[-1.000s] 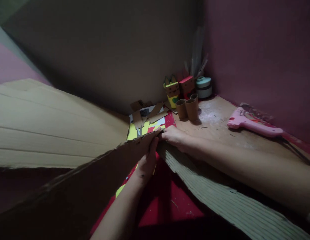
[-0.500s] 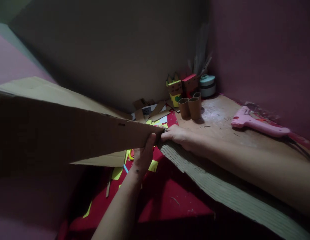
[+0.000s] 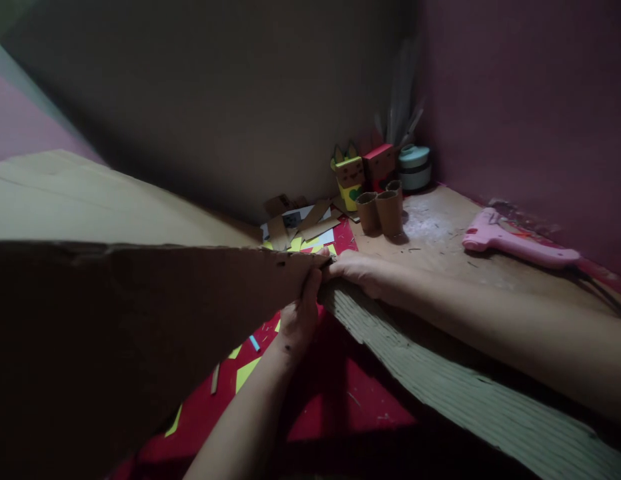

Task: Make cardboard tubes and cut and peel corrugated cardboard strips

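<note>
A large brown cardboard sheet (image 3: 140,320) fills the left side, its narrow end reaching the middle of the view. My left hand (image 3: 301,313) grips that end from below, thumb on the near face. Right beside it, my right hand (image 3: 353,270) is closed on a long corrugated cardboard strip (image 3: 430,373), where the strip meets the sheet. The strip runs down to the lower right, under my right forearm. The fingertips of both hands are partly hidden by the cardboard.
Cardboard and paper scraps (image 3: 310,223) lie behind the hands. Short cardboard tubes (image 3: 390,213), a yellow box figure (image 3: 350,183), a red one (image 3: 380,163) and a lidded tub (image 3: 415,167) stand at the back. A pink glue gun (image 3: 520,243) lies right on the table (image 3: 440,267).
The sheet's near part has swung lower and spread across the lower left, covering more of the red cloth. My left hand has shifted slightly right and now sits closer to my right hand.
</note>
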Motion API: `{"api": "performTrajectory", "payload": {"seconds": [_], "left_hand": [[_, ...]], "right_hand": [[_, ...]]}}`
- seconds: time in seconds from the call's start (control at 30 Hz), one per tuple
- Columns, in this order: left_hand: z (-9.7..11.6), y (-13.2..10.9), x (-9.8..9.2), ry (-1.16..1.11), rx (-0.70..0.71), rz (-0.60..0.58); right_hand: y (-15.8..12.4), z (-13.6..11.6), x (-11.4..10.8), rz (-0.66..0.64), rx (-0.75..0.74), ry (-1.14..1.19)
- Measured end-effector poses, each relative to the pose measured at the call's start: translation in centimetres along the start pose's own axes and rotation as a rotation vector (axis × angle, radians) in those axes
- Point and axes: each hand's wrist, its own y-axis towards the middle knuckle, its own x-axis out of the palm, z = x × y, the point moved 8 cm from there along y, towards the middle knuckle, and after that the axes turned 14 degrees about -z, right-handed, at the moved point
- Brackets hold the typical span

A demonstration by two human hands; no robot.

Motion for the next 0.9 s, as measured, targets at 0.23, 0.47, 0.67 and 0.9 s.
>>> {"api": "performTrajectory", "payload": {"seconds": [0.23,0.47,0.67,0.9], "left_hand": [[-0.1,0.1,0.2,-0.023,-0.061,-0.018],[-0.1,0.9,-0.3,-0.233,-0.062,-0.077],[-0.1,0.9,-0.1,-0.273,-0.066,-0.071],[-1.0,0.3,0.6,-0.478,-0.095,-0.015]], "right_hand": [[0.6,0.3,-0.7,0.086,0.028,-0.050],[0.4,0.1,-0.5,0.037,0.010,-0.085],[0.3,0.2,-0.1,-0.024,0.008,-0.062],[0.4,0.2,0.0,-0.073,-0.029,-0.067]]}}
